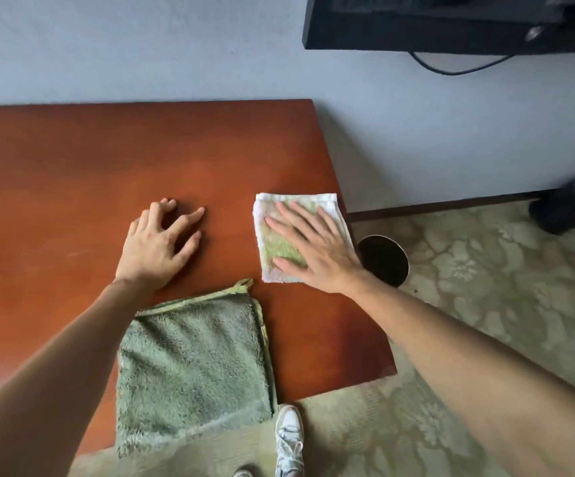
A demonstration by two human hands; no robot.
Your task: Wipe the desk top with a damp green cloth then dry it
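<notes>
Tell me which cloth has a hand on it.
The pale cloth by the desk's right edge, under the right hand; the fluffy green cloth lies untouched.

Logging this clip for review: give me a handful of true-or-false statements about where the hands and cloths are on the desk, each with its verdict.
1. The right hand lies flat on the small pale cloth. True.
2. The left hand holds the large green towel. False: it rests on the bare desk top, fingers spread, apart from the towel.
3. The large green towel hangs partly over the desk's near edge. True.
4. The small pale cloth sits by the desk's left end. False: it is close to the right edge.
5. The two cloths overlap. False: bare wood shows between them.
</notes>
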